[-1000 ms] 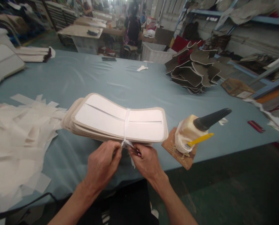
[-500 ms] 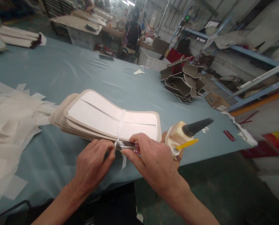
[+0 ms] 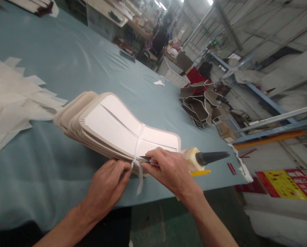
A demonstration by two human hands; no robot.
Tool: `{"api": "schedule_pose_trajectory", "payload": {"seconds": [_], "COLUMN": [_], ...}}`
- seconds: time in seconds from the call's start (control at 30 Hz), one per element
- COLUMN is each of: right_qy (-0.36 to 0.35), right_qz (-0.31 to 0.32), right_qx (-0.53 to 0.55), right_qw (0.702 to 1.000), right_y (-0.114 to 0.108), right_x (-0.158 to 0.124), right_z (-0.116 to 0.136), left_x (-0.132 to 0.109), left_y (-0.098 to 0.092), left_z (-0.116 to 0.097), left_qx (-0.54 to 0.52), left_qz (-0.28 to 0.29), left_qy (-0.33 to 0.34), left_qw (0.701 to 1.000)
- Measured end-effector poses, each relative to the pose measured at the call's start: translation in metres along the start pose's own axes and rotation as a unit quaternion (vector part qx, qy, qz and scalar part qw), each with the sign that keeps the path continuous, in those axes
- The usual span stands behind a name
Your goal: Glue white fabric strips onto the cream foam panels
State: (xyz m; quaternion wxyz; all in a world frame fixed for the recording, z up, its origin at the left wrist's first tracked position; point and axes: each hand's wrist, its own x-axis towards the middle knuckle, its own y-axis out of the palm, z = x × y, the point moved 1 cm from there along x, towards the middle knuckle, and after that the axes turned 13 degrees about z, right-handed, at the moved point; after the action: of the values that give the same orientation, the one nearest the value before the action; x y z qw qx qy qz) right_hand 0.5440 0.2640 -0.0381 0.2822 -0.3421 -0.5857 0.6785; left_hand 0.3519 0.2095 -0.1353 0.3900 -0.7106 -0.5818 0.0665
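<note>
A bundle of curved beige pieces with white facing [image 3: 117,127] lies on the blue-grey table [image 3: 66,68], tied round its middle with a white string [image 3: 139,144]. My left hand [image 3: 105,187] is closed at the knot on the bundle's near edge, pinching the string. My right hand [image 3: 169,169] is closed on a small pair of snips [image 3: 149,160] with a reddish handle, its metal tips pointing at the knot. A loose string end hangs down below the knot.
A cream glue bottle with a black nozzle [image 3: 205,159] and a yellow blade stands just right of my right hand. White paper strips [image 3: 11,99] lie at the left. A heap of grey-brown pieces [image 3: 200,104] sits farther right. A person [image 3: 160,37] works at the far tables.
The view has swung right and down. My right hand moved onto the bundle's edge, bringing the snips' tips to the knot. My left hand stays pinched at the knot.
</note>
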Motion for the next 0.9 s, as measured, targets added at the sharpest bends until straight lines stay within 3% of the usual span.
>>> {"api": "schedule_pose_trajectory", "payload": {"seconds": [0.13,0.67,0.9], "right_qy": [-0.032,-0.042,-0.015], "right_qz": [-0.001,0.011,-0.008], "right_qx": [-0.008,0.006,0.100], "right_qw": [0.999,0.999,0.995], "right_y": [0.0003,0.0048,0.0066], "right_x": [0.0014,0.0035,0.0031], "right_z": [-0.0002,0.0018,-0.0008], "left_x": [-0.0013,-0.0003,-0.0033], "left_y": [0.0032,0.0059,0.0027], "left_z": [0.0030,-0.0023,0.0004], "left_qx": [0.001,-0.022,-0.023], "left_qz": [-0.001,0.007,0.011], "left_qy": [0.003,-0.007,-0.019], "left_qw": [1.000,1.000,0.999]}}
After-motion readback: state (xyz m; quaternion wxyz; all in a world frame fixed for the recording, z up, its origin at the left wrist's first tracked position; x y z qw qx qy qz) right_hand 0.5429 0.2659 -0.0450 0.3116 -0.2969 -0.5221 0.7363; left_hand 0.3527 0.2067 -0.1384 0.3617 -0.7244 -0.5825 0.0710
